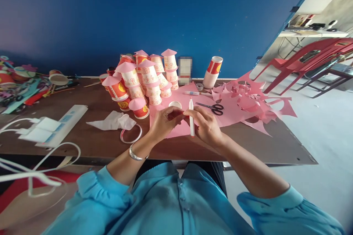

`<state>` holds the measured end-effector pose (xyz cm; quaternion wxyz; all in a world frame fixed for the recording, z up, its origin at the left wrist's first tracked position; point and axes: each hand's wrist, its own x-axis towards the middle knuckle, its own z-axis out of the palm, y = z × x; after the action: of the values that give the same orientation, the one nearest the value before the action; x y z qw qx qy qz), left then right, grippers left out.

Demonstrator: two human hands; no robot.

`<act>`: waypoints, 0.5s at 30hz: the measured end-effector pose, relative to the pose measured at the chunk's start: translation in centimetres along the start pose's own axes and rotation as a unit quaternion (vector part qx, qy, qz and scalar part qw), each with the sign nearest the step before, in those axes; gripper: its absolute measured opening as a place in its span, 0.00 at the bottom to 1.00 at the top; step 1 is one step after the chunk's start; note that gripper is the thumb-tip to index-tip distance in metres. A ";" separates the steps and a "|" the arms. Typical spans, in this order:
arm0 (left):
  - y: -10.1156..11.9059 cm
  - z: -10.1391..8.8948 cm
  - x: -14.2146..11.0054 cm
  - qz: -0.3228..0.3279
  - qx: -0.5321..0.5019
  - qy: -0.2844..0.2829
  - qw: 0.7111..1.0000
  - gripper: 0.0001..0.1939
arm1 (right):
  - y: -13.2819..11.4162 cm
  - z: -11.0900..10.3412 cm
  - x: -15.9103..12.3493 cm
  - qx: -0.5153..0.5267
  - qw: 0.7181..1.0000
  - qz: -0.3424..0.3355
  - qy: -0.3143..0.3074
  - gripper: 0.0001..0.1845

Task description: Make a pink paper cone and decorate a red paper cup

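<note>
My right hand (206, 125) holds a white pen with a pointed tip and a red base (192, 119), upright, over the table's front part. My left hand (165, 122) is closed in a pinch, its fingertips meeting those of the right; whatever is between them is too small to make out. Beneath both hands lies a pink paper sheet (176, 130). A pale round rim (175, 105) shows just beyond the left fingers, partly hidden by them. Black-handled scissors (216, 108) rest on the sheet to the right of my right hand.
Stacked paper cups with pink cone roofs (149, 80) stand left of centre. Cut pink scraps (248, 97) cover the right. Two stacked cups (213, 71) stand at the back. A tape roll (131, 134), crumpled tissue (113, 121) and power strip (66, 125) lie left. A blue wall (165, 14) rises behind.
</note>
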<state>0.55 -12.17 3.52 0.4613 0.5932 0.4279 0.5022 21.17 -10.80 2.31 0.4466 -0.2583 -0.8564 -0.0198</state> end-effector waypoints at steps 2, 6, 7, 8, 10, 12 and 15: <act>-0.2 -0.2 0.1 -0.023 -0.077 0.012 0.997 0.24 | -0.2 -0.7 0.1 0.022 1.000 0.009 0.010 0.19; -0.6 -1.2 -0.2 -0.077 -0.228 0.055 0.969 0.23 | -2.1 -2.3 0.2 0.118 0.987 0.087 0.065 0.18; -0.6 -1.3 -0.3 -0.091 -0.251 0.059 0.962 0.23 | -2.8 -2.5 0.2 0.155 0.979 0.111 0.073 0.17; -0.7 -1.4 -0.5 -0.105 -0.267 0.059 0.956 0.22 | -3.5 -2.4 0.0 0.194 0.969 0.133 0.080 0.16; -0.7 -1.3 -1.0 -0.127 -0.291 0.050 0.947 0.22 | -4.8 -1.9 -0.3 0.270 0.940 0.185 0.096 0.13; -0.6 -1.0 -1.5 -0.145 -0.304 0.041 0.941 0.22 | -5.8 -1.1 -0.7 0.345 0.905 0.226 0.107 0.08; -0.6 -0.6 -2.0 -0.163 -0.315 0.033 0.934 0.22 | -6.7 -0.1 -1.0 0.390 0.879 0.250 0.114 0.05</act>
<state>-0.38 -13.96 2.58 0.6858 0.3222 0.3536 0.5485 18.63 -17.02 2.87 0.5955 -0.2653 -0.6451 0.3986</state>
